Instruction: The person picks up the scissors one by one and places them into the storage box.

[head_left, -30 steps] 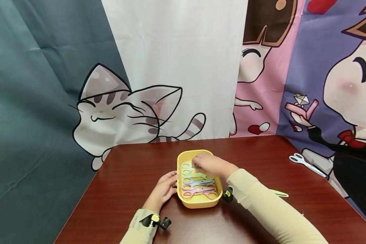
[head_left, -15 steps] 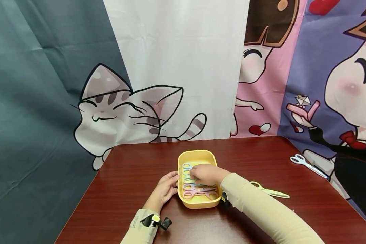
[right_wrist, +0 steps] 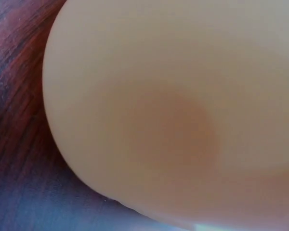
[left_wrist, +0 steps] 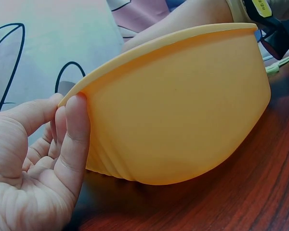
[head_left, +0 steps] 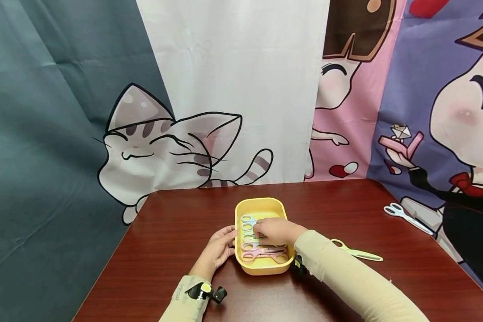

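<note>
A yellow plastic bin (head_left: 261,270) sits on the table. Several pastel scissors lie in it: pink scissors (head_left: 249,257) at the near end, light green scissors (head_left: 249,238) further in, and pale blue handles (head_left: 247,218) toward the back. My left hand (head_left: 219,246) holds the bin's left side, with finger and thumb tips at its rim and wall in the left wrist view. My right hand (head_left: 275,230) reaches into the bin with bent fingers pointing down among the scissors. Its palm hides part of them, and I cannot tell whether its fingers grip a pair.
On the table right of the bin lie lime-green scissors (head_left: 358,255), partly behind my right sleeve (head_left: 346,268). White scissors (head_left: 406,218) lie by the table's right edge. A printed cloth (head_left: 241,80) hangs behind the table (head_left: 177,223).
My right hand has moved from the bin's back toward its middle, now covering the blue scissors there. The lime-green scissors on the table show more. My left hand stays on the bin.
</note>
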{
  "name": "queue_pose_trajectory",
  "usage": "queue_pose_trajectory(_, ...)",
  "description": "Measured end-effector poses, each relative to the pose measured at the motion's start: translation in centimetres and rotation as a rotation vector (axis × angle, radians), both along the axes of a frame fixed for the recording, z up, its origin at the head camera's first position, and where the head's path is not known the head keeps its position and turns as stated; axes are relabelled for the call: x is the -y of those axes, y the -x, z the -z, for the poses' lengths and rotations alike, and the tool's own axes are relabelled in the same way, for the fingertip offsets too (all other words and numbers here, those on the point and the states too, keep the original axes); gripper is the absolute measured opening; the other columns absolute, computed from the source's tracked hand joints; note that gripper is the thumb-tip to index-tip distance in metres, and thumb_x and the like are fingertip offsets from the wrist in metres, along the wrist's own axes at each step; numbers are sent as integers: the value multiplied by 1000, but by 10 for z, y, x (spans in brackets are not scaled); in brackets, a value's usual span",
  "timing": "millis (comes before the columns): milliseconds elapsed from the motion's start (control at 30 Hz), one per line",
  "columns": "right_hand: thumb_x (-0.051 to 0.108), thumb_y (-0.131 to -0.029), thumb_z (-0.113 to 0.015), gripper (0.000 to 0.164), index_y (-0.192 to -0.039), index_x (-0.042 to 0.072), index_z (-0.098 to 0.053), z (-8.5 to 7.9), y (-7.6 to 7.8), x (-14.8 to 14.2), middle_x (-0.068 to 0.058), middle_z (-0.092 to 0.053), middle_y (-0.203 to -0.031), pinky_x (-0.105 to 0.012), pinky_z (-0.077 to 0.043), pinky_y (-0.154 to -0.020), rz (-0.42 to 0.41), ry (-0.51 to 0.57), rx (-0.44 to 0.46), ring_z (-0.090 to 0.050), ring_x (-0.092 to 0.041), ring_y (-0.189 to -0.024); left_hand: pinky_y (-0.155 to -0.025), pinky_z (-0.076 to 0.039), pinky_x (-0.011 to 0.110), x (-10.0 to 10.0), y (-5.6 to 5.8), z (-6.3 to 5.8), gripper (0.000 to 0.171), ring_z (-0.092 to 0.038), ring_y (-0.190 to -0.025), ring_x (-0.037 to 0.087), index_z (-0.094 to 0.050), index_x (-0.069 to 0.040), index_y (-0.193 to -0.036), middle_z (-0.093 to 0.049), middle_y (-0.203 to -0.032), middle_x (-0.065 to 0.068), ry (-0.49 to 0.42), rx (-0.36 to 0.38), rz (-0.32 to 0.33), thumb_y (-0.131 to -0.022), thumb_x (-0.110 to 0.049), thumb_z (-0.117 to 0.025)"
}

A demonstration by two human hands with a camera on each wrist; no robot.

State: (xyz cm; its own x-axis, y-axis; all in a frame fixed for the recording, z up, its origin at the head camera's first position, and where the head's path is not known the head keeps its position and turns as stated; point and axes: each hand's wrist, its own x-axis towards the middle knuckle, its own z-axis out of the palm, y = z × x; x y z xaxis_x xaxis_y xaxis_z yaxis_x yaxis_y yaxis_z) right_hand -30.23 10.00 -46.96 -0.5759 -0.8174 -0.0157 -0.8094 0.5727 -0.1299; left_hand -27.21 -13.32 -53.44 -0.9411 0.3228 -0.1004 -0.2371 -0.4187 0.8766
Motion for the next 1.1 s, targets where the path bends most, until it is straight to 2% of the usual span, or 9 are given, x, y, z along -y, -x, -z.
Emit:
queue_pose_trajectory(333, 25, -94, -73, 13, -96, 19, -62, 5, 0, -4, 10, -54, -89, -24, -50, -77, -13, 35, -17, -51, -7, -80, -52, -56, 21, -1, -1, 2, 13, -56, -62, 4, -51, -2, -118, -63, -84, 0, 9, 7, -13, -105, -4, -50)
queue_pose_trajectory(433, 25, -94, -72, 11, -97, 21, -62, 3, 0, -8, 9, -55, -92, -26, -50, -81, -8, 67, -27, -52, -7, -84, -52, -55, 20, 0, 0, 3, 13, -56, -62, 4, -52, -3, -117, -62, -83, 0, 7, 0, -13, -104, -6, -53)
queue_pose_trajectory(567, 21, -95, -71, 9, -99, 19, -64, -6, -2, -20, 5, -59, -98, -30, -52, -86, -11, 136, -86, -55, -10, -90, -52, -55, 20, 1, 0, 2, 12, -56, -62, 4, -52, -4, -115, -62, -84, 0, 2, 0, -1, -104, -6, -54)
queue_pose_trajectory(800, 11, -92, -73, 14, -104, 13, -66, -16, 10, -62, 3, -60, -102, -36, -53, -85, 39, 307, -208, -56, -15, -93, -52, -55, 20, 1, 0, -1, 16, -55, -62, 5, -50, 1, -120, -61, -85, 2, 2, 13, -1, -105, -4, -50)
queue_pose_trajectory(933, 7, -90, -73, 15, -103, 10, -67, -16, 19, -94, 2, -60, -99, -38, -53, -84, 104, 376, -270, -57, -16, -92, -52, -55, 20, 0, 0, -1, 17, -55, -62, 5, -49, 1, -121, -61, -85, 2, 5, 12, -6, -105, -4, -49)
queue_pose_trajectory(1100, 5, -87, -74, 15, -99, 12, -67, -7, 26, -142, 3, -62, -94, -40, -55, -82, 229, 409, -331, -61, -16, -90, -53, -55, 21, -1, -1, -1, 17, -55, -62, 5, -49, 0, -121, -62, -87, 3, 13, 21, -11, -105, -6, -52)
